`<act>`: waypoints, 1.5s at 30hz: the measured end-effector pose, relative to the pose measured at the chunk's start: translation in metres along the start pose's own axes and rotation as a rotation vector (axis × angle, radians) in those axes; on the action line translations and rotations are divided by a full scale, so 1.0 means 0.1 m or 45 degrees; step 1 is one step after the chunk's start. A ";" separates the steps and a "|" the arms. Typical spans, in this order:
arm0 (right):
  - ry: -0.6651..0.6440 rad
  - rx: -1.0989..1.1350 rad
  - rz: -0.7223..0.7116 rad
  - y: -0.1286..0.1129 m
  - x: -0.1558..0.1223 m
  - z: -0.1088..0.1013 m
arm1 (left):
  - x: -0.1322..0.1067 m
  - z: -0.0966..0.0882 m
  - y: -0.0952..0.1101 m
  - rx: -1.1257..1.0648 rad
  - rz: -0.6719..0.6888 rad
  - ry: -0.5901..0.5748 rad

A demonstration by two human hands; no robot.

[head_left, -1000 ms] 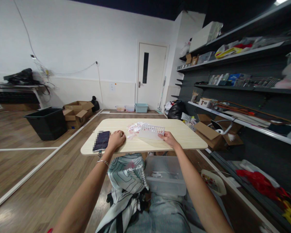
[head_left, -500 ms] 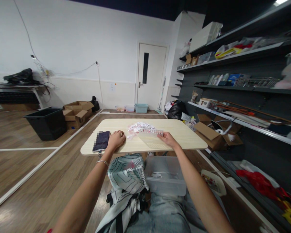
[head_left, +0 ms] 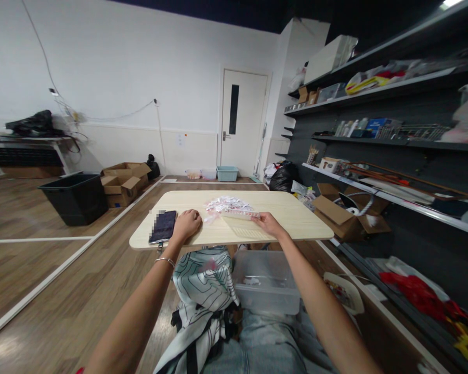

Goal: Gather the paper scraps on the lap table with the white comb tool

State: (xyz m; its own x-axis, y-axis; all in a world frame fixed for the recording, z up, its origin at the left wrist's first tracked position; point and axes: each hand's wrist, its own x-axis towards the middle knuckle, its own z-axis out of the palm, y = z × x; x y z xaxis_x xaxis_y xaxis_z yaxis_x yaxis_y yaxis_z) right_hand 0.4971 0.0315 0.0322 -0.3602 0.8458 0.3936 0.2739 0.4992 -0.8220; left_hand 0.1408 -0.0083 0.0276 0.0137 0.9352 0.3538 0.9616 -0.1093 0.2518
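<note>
My right hand (head_left: 268, 225) grips the right end of a long, clear plastic tray (head_left: 239, 214) with a row of small pockets. The tray is held just above the table (head_left: 296, 208), in front of a pile of small white and pinkish paper pieces (head_left: 228, 203). Flat on the tabletop at the left rests my left hand (head_left: 187, 224), its fingers loosely spread and nothing seen in it. Beside that hand lies a dark phone (head_left: 164, 227), partly blurred out. A crumpled, thin clear plastic piece (head_left: 211, 218) sits between my left hand and the tray.
A clear plastic bin (head_left: 265, 296) stands at my lap under the table's near edge, next to a patterned cloth (head_left: 203, 283). Shelves (head_left: 374, 140) line the right wall, with an open cardboard box (head_left: 337, 221) below. A black bin (head_left: 76, 200) stands on the floor left.
My right hand has tilted the tray flatter and brought it slightly lower and left. My left hand has stayed in place.
</note>
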 end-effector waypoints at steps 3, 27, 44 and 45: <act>0.033 0.071 0.062 0.00 -0.01 -0.02 | 0.00 0.00 0.00 0.003 -0.001 0.000; 0.058 0.295 0.162 0.02 -0.03 -0.06 | 0.00 0.01 0.00 0.007 -0.002 0.010; 0.057 0.305 0.160 0.08 -0.01 -0.03 | 0.00 0.01 0.00 -0.001 -0.014 0.017; 0.046 0.306 0.153 0.08 -0.01 -0.04 | 0.00 0.01 0.00 -0.001 -0.014 0.015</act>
State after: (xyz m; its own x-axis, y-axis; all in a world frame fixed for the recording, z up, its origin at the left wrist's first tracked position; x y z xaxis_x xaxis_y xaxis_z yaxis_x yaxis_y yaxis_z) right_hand 0.5028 0.0350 0.0268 -0.3050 0.9046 0.2979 0.0915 0.3392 -0.9363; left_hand 0.1409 -0.0083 0.0270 0.0001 0.9324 0.3614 0.9614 -0.0996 0.2565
